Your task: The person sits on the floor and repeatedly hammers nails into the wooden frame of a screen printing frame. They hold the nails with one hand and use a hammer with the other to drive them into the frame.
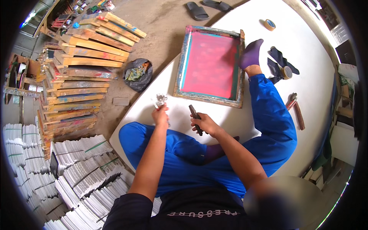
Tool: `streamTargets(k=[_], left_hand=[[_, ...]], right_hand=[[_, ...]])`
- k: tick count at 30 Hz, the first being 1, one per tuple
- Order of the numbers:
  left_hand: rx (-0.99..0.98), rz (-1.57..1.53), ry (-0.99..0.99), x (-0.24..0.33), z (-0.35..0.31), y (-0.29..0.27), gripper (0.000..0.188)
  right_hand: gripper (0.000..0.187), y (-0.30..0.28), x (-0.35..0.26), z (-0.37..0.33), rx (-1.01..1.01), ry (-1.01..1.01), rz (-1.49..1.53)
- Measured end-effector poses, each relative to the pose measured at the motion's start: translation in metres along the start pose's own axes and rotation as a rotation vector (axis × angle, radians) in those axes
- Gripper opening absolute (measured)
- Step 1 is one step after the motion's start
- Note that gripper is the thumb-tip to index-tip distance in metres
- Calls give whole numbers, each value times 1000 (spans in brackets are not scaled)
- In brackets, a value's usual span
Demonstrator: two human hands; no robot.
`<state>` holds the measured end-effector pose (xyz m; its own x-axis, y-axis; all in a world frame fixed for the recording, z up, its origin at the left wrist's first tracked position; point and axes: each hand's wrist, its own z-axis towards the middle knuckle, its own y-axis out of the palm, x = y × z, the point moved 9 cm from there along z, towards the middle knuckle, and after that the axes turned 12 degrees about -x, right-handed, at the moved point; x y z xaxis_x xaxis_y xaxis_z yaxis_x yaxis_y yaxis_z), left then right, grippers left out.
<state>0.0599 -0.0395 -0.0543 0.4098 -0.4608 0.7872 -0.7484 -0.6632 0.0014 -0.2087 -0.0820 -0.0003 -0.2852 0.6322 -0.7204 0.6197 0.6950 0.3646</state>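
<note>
My left hand [161,114] is closed around a small clear packet [160,100] with dark bits at its top; what the bits are is too small to tell. In my right hand [206,123] is a long, dark, narrow tool [194,111], its kind unclear, held at a slant. Beyond both hands lies a wooden screen printing frame [210,65] with pink mesh and a teal border, flat on the white surface [153,126]. My foot in a purple sock [251,53] touches the frame's right side.
A hammer [298,111] and red-handled pliers [293,101] lie at right. Black straps [283,61] and tape rolls [269,25] are farther off. On the left stand stacked wooden frames [88,53], a black rubbish bag [138,74] and bundled paper stacks [80,172]. Sandals [197,10] lie at the back.
</note>
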Motion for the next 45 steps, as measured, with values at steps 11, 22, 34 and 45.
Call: streamTargets(k=[11, 22, 34, 45], left_hand=[[-114, 80, 86, 12, -22, 50, 38], [-163, 119, 113, 11, -24, 62, 34], [-203, 129, 139, 10, -24, 73, 34], [-232, 154, 147, 7, -26, 79, 34]], right_hand=[[39, -110, -6, -83, 228, 229, -53], [43, -126, -2, -90, 309, 274, -22], [40, -139, -14, -91, 217, 557, -56], [37, -115, -8, -91, 818, 261, -754]])
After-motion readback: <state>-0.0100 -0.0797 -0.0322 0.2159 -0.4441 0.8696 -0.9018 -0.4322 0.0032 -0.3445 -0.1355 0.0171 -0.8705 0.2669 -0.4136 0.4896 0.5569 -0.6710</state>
